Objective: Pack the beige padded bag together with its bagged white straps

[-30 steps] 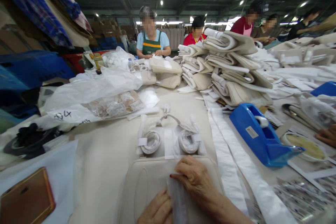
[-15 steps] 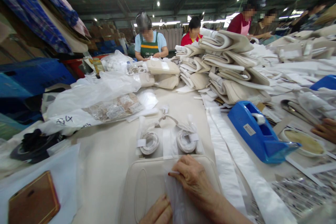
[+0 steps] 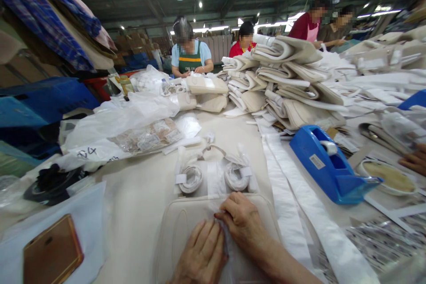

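Observation:
A beige bag panel [image 3: 179,222] with rounded corners and an oval seam lies flat before me. Down its middle runs a translucent wrapping strip [image 3: 229,270]. My left hand [image 3: 204,248] rests flat on the panel and the strip's left edge, fingers together. Beside it, my right hand [image 3: 244,219] has its fingers curled and pinched at the strip, near the panel's top. Just beyond the panel are two coiled, wrapped straps [image 3: 192,179] held with white bands, and a white band [image 3: 214,177] between them.
Right of the panel stand a blue tape dispenser [image 3: 328,164] and white strips [image 3: 293,195]. Folded beige bags [image 3: 289,80] are stacked behind. A phone [image 3: 53,250] and a plastic bag [image 3: 116,120] lie left. A person's hand [image 3: 416,159] is at the right edge; other people work beyond.
My left hand has moved up and forward along the panel, closer to my right hand, and shows more fully. My right hand stays at nearly the same spot. The view has shifted slightly.

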Tool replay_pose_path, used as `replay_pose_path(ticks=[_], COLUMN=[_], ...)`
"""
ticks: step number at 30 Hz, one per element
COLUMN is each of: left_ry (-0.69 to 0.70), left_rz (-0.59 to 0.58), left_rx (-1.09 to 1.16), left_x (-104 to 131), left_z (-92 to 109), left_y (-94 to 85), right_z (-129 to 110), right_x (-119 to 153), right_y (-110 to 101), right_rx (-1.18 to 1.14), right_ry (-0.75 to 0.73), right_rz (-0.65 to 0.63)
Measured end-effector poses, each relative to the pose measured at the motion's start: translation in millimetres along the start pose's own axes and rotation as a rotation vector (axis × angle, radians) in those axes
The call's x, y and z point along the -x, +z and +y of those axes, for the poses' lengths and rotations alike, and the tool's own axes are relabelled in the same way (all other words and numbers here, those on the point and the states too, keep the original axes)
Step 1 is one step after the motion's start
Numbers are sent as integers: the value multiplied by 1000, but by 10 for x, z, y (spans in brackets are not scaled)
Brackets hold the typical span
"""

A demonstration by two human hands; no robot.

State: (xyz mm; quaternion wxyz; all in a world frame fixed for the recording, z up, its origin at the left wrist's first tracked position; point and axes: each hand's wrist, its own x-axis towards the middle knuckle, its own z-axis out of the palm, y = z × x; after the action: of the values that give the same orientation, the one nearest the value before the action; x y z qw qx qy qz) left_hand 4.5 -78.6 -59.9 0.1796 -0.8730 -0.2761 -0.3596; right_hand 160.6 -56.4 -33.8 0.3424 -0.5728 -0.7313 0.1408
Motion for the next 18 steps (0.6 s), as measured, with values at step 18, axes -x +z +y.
replay_pose_path(ticks=[18], left_ry=[-3], left_rz=[-237], left_rx=[-98], left_x=[-73], left_z=[-1], left_y=[-111], right_z=[-47], right_x=[61], right_y=[-163], right_rx=[-112], right_ry=[-92], right_rz=[289])
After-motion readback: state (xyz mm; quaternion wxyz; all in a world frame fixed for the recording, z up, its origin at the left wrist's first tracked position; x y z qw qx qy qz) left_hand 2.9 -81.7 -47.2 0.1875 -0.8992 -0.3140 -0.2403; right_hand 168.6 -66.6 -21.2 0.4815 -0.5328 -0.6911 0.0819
